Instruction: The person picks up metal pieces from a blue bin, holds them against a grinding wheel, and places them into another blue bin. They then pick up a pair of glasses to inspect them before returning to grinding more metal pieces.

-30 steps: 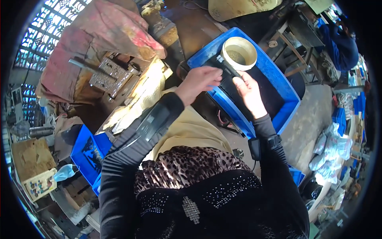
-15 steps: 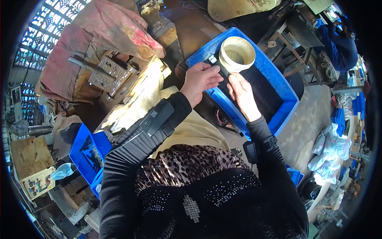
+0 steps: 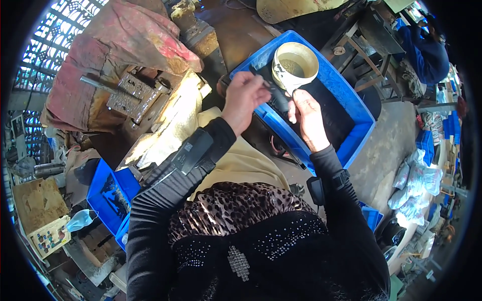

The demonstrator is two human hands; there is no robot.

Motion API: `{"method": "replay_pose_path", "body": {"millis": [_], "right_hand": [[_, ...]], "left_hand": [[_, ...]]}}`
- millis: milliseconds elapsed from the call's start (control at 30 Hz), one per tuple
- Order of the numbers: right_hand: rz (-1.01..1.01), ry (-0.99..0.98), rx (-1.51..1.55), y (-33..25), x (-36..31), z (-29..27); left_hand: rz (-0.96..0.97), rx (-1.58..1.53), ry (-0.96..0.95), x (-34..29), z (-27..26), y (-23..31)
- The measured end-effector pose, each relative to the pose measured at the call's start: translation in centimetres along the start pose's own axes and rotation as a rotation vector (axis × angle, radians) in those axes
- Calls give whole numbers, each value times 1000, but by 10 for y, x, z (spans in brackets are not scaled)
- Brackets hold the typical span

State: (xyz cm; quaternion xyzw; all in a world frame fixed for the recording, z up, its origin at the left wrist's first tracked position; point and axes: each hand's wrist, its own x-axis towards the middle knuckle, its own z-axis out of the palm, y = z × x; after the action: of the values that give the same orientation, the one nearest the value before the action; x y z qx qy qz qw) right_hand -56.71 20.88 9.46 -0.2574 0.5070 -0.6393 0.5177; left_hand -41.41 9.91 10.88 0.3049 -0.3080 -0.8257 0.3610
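A dark grey, narrow flat piece (image 3: 279, 100) is pinched in the fingers of my right hand (image 3: 309, 114), above the near left side of a blue crate (image 3: 359, 140). What kind of piece it is I cannot make out. My left hand (image 3: 241, 100) is curled close to the far end of that piece, its fingertips smeared by motion. Whether they grip anything is unclear. Just beyond my right hand, a cream bucket (image 3: 309, 71) with murky grey contents stands at the crate's far end. Black pieces (image 3: 329, 108) lie in the crate.
To the left is a wet metal machine block (image 3: 131, 98) with a rod (image 3: 98, 83), partly under a stained red cloth (image 3: 130, 35). A smaller blue bin (image 3: 103, 185) sits at lower left. Wooden stools (image 3: 371, 65) and another person (image 3: 427, 52) are at far right.
My left hand has moved slightly left, its fingers drawing apart from my right hand. The dark piece stays in my right hand. A bright glint at the piece's far end is gone.
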Motion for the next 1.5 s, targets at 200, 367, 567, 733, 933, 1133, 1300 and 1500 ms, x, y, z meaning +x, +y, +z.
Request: {"method": "replay_pose_path", "body": {"millis": [200,367,567,733,933,1133,1300,1500], "right_hand": [[1,26,-247,-4,1,-22],[1,4,-237,-4,1,-11],[-13,-113,-258,-4,-3,-5],[-67,-184,-499,-10,-5,-2],[-28,-232,-660,-29,-3,5],[-54,-198,-692,-18,-6,-52],[95,-46,-1423,15,-32,-175],[466,29,-1684,82,-78,-215]], "left_hand": [[-60,111,186,3,-16,15],[-93,210,51,0,-7,9],[-160,234,-238,-1,-3,12],[-168,258,-91,-8,4,7],[-84,466,-117,-12,12,5],[137,754,14,-7,-3,20],[463,1115,318,9,-97,69],[614,1530,498,-15,-195,94]]}}
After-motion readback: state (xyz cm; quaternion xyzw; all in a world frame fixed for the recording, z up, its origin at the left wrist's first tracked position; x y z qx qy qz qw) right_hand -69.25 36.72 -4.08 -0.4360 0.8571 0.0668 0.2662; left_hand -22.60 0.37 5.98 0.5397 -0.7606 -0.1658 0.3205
